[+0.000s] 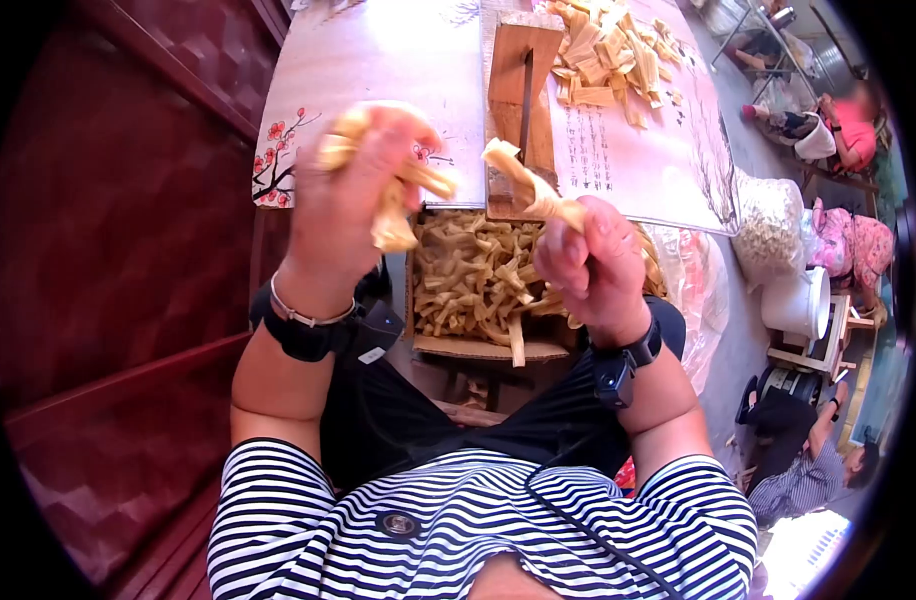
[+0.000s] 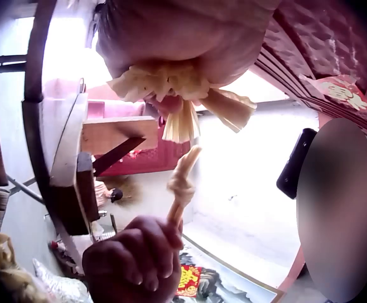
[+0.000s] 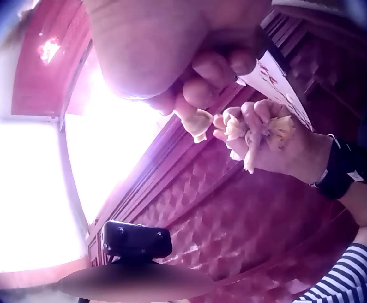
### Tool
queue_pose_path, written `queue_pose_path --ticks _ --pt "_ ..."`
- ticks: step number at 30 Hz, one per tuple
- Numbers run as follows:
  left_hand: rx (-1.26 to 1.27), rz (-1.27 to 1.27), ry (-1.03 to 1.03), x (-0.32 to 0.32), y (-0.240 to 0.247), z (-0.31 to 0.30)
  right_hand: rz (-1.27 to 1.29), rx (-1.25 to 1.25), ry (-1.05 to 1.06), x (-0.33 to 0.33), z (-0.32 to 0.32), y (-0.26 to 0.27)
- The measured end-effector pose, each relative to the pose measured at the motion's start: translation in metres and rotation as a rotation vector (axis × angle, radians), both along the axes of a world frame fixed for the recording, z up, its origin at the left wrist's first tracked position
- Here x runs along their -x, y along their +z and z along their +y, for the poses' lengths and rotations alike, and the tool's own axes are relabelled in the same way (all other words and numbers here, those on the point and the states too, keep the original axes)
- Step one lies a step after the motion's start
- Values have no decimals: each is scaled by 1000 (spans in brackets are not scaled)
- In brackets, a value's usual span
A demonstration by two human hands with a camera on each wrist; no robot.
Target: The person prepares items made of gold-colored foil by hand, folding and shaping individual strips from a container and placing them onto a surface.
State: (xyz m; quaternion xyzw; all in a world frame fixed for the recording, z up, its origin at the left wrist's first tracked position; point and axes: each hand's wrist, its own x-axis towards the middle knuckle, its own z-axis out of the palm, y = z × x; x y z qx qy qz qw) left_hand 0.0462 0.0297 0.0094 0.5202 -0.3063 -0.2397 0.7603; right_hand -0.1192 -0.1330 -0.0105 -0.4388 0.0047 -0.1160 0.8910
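Observation:
Blurred in the head view, my left hand (image 1: 343,205) grips a bunch of pale yellow tofu-skin strips (image 1: 394,228). Their ends stick out between the fingers, and the right wrist view shows the bunch (image 3: 278,131) too. My right hand (image 1: 600,262) pinches one end of a knotted tofu-skin strip (image 1: 528,180), whose free end points up and away. The knot (image 2: 182,188) shows midway along it in the left wrist view. Below both hands is a cardboard box (image 1: 493,347) filled with similar knotted strips (image 1: 468,275).
A wooden stand with an upright metal blade (image 1: 526,105) is at the table's near edge. Loose strips (image 1: 613,55) are heaped on the printed tabletop (image 1: 378,60). A dark red panelled wall (image 1: 108,220) rises on the left. Other people sit at right, near a white bucket (image 1: 793,303).

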Motion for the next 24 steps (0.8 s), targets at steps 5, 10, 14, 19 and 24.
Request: queue_pose_path --ticks 5,10,14,19,24 --pt "-50 182 -405 22 1 -12 121 74 22 -2 1 3" --pt "-127 234 -311 33 2 -14 323 208 -59 1 7 15" --pt "-76 208 -176 36 6 -16 289 533 -219 5 4 20" --pt "-47 90 -71 32 1 -32 353 658 -482 -15 -9 32" --pt "-107 99 38 24 -2 -45 257 708 -507 -35 -20 24"
